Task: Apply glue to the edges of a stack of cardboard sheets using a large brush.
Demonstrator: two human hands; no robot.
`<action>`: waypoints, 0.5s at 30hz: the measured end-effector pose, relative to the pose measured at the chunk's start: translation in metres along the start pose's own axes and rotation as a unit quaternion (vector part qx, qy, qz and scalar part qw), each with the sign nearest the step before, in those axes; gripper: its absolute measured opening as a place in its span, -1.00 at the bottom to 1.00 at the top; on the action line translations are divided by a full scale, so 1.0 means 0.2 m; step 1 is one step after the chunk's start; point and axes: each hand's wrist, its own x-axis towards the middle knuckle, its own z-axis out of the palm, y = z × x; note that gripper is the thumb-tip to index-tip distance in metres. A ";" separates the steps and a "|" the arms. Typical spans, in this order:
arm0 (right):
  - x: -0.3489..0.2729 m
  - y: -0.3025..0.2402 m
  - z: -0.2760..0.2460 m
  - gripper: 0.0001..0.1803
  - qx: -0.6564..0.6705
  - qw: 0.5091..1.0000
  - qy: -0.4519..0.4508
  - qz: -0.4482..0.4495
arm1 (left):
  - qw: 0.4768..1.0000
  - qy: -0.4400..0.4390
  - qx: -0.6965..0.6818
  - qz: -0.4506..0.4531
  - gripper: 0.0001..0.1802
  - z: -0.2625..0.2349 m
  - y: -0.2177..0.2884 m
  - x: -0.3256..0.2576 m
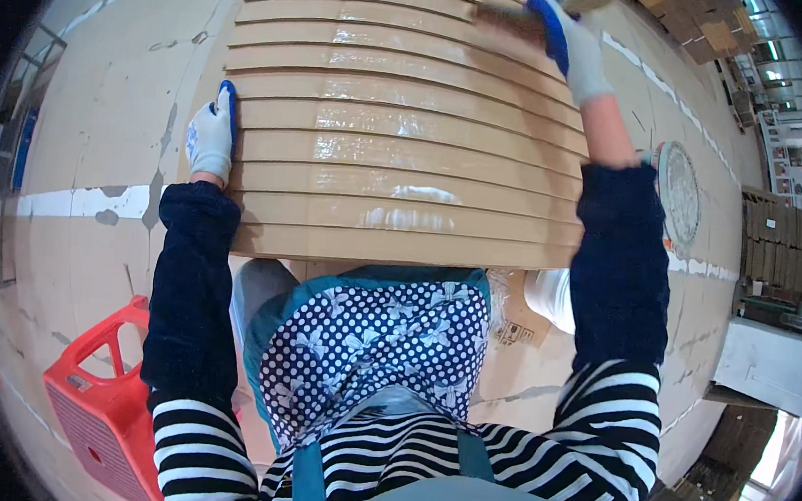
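Note:
In front of me lies a fanned stack of brown cardboard sheets (380, 155), their edges overlapping like steps. A glossy wet band runs up the sheets left of centre, with white smears (413, 218) on the nearest ones. My left hand (210, 137), in a white glove with blue coating, rests along the stack's left edge, fingers stretched out. Over the far right part of the sheets, my right hand (572, 52), gloved alike, grips a wide brush (513, 26) with brown bristles; it is slightly blurred.
A red plastic stool (111, 397) stands at my lower left. Right of the stack is a round tub (678, 197) with a pale top. A white bucket (551, 298) sits by the near right corner. Cardboard piles (788, 239) stand farther right.

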 end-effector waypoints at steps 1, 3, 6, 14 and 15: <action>0.02 -0.05 0.08 -0.75 0.013 1.000 -0.002 0.002 | 1.000 0.011 0.007 -0.011 -0.26 -0.03 -0.05 0.01; 0.07 -0.25 0.15 -0.79 0.181 0.913 -0.013 0.364 | 1.000 0.019 0.018 -0.013 -0.25 -0.06 -0.12 0.02; -0.22 -0.23 0.17 -0.69 0.326 0.911 0.058 0.247 | 1.000 0.018 0.019 -0.004 -0.24 -0.05 -0.10 0.01; -0.84 -0.66 -0.19 -0.87 0.372 0.850 -0.164 0.335 | 0.999 0.018 0.034 -0.011 -0.25 -0.05 -0.12 0.05; -0.79 -0.70 -0.26 -0.85 0.396 0.844 -0.152 0.329 | 0.999 0.031 0.032 -0.003 -0.26 -0.04 -0.12 0.04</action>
